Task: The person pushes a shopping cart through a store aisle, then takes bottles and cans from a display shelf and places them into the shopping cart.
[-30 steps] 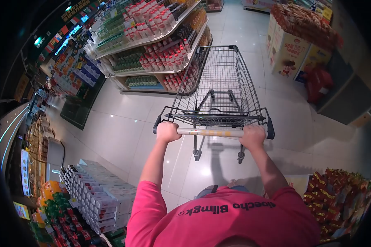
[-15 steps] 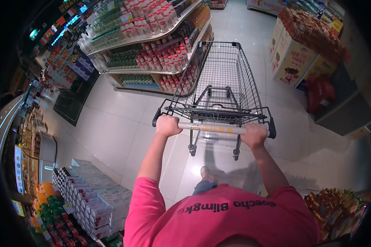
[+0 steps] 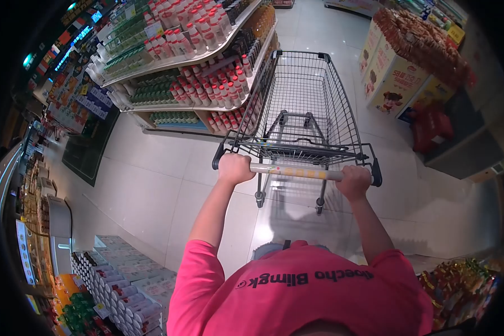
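Flanking the cart (image 3: 303,150) are bottle shelves (image 3: 206,60) and printed boxes (image 3: 399,84)

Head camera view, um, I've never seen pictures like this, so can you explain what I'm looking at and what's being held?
There is no machine here, just a person with bare hands. The camera sits on their head and looks forward and down, so their pink shirt fills the bottom. The left hand and right hand each grip the pale handle bar of a wire shopping cart, which stands on a tiled floor. Ahead on the left, shelves hold red-capped bottles; nearer, at lower left, are stacked cans. On the right stands a printed carton display.
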The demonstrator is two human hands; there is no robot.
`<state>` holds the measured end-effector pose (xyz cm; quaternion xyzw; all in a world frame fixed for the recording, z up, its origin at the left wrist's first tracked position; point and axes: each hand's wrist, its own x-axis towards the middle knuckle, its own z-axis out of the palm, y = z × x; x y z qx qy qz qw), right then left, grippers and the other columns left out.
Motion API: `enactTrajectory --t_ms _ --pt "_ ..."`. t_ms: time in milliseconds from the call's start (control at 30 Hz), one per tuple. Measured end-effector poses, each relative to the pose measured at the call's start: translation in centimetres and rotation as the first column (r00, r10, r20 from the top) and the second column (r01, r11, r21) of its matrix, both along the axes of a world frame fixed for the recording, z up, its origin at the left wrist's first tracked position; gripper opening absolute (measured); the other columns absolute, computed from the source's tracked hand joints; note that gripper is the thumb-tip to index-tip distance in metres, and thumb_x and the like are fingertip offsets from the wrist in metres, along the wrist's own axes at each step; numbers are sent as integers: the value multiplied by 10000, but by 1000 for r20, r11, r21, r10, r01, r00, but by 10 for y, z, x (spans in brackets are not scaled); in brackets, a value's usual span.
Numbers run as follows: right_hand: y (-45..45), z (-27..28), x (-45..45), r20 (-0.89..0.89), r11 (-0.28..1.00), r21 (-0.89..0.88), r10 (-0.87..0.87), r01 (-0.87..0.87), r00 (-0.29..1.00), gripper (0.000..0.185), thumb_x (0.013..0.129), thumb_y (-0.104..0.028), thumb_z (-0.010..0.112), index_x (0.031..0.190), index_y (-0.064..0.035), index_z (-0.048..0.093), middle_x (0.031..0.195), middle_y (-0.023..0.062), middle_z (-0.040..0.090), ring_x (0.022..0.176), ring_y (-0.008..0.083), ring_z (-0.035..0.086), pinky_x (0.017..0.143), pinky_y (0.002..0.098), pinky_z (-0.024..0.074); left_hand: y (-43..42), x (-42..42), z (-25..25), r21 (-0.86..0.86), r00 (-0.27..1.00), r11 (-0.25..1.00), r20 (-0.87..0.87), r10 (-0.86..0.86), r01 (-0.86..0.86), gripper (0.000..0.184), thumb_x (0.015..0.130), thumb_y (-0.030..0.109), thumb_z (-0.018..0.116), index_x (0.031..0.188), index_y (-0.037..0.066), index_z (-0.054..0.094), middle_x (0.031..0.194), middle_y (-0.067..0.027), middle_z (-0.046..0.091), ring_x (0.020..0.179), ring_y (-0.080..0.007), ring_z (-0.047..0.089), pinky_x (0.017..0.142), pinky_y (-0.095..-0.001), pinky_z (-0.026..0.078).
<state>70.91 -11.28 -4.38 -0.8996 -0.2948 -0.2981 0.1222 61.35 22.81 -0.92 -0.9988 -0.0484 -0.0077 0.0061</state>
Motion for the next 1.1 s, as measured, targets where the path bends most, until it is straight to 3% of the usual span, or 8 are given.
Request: enactTrajectory --t_ms 167,400,600,1100 --pt "2 1 33 21 999 -7 -31 32 999 185 533 -212 668 515 -141 499 527 31 501 511 233 520 523 357 388 2 35 -5 -23 997 999 78 -24 26 199 585 313 616 605 117 639 580 -100 607 563 -273 613 545 -376 482" --pt "-1 -1 80 67 998 63 -28 24 997 182 486 -206 662 521 -140 496 535 25 501 525 223 524 533 359 390 2 90 -4 15 999 999 21 -29 29 211 614 324 617 626 116 648 601 -91 620 583 -261 620 559 -367 483" --pt "-3 5 121 -34 999 30 -25 26 999 189 467 -176 657 542 -143 487 569 25 495 555 233 519 541 367 390 4 133 -9 26 996 999 81 -45 43 204 604 316 619 606 113 638 580 -97 605 556 -269 606 536 -375 474" --pt "9 4 213 -54 997 78 16 -12 998 195 459 -160 647 543 -143 471 553 16 472 554 226 508 541 348 369 16 224 -11 12 978 996 190 -90 89 193 566 301 633 547 110 608 498 -87 559 482 -272 574 501 -381 454"
